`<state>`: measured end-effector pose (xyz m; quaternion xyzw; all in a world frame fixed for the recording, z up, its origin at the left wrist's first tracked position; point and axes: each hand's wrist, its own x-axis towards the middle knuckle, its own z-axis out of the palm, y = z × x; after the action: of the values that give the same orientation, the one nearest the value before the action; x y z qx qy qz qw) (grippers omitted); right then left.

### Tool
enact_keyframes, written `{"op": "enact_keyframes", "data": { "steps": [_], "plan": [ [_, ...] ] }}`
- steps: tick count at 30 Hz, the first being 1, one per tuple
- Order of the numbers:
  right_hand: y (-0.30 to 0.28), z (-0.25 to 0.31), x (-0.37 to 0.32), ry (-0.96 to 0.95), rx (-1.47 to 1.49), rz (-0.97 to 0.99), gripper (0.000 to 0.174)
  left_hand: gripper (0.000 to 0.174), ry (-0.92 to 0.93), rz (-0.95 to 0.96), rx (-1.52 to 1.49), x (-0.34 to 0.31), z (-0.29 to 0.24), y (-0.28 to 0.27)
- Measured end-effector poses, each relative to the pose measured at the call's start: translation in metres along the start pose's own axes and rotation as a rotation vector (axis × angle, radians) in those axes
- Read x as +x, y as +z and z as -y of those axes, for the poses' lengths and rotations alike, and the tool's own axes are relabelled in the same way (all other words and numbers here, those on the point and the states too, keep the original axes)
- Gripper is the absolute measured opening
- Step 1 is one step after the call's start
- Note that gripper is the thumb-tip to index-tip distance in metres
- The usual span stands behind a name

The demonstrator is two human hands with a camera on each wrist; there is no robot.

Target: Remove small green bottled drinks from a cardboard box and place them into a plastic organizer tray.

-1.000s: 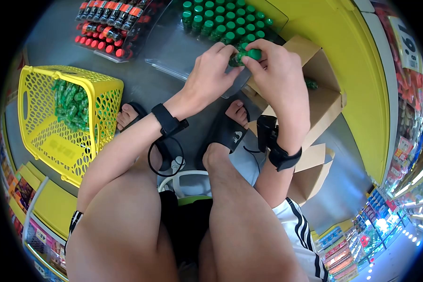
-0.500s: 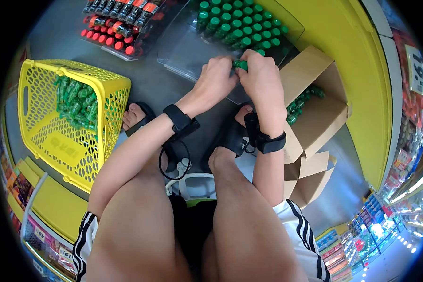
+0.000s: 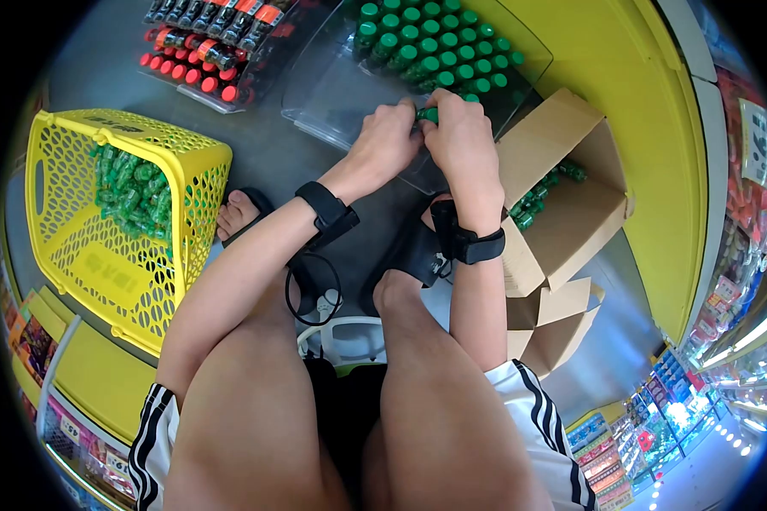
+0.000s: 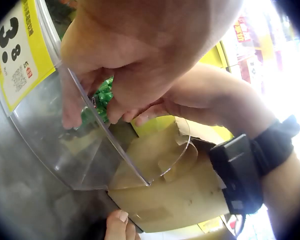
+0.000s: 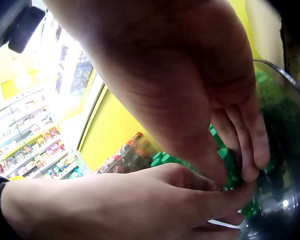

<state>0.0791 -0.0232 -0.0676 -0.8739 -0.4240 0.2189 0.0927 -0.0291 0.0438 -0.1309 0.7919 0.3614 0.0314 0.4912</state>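
In the head view, small green-capped bottles [image 3: 430,43] stand in rows in a clear plastic bin [image 3: 324,111]. Over the bin's near end my left hand [image 3: 383,140] and right hand [image 3: 464,136] come together around a small green bottle [image 3: 429,114]. The right wrist view shows the right thumb and fingers curled about the green bottle [image 5: 231,167], and the left hand [image 5: 140,197] meets it from below. Seen from the left wrist, green bottles [image 4: 104,95] show under the left hand [image 4: 135,55], behind the bin's clear wall. Fingers hide most of the held bottle.
A yellow basket [image 3: 200,170] lies on its side at left with many green bottles inside. At right stands an open cardboard box [image 3: 588,213] with more green bottles, and a smaller box [image 3: 562,332]. Red-capped dark bottles [image 3: 204,72] fill another bin.
Both hands have drawn closer together, and the bottle is now mostly covered by fingers. The right arm has shifted left, showing more bottles in the cardboard box.
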Motion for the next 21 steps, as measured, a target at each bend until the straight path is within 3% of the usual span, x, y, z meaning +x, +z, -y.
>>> {"op": "enact_keyframes", "data": {
  "steps": [5,11,13,15,21],
  "plan": [
    [-0.010,0.004,-0.004,0.014,0.022,0.038,0.032,0.027,-0.012,0.045,0.004,0.003,-0.001,-0.003],
    [-0.023,0.010,-0.004,0.174,0.140,-0.125,0.028,0.025,0.005,0.025,-0.070,0.000,-0.009,-0.012],
    [-0.023,0.010,-0.003,0.175,0.068,-0.271,0.027,0.025,-0.012,0.027,-0.097,0.001,-0.007,-0.009],
    [-0.023,0.007,-0.002,0.236,0.063,-0.255,0.026,0.034,0.028,0.006,-0.002,0.004,-0.006,-0.005],
    [-0.014,-0.005,0.004,0.298,0.028,-0.245,0.022,0.035,0.037,0.007,-0.013,0.004,-0.010,-0.005]
  ]
}}
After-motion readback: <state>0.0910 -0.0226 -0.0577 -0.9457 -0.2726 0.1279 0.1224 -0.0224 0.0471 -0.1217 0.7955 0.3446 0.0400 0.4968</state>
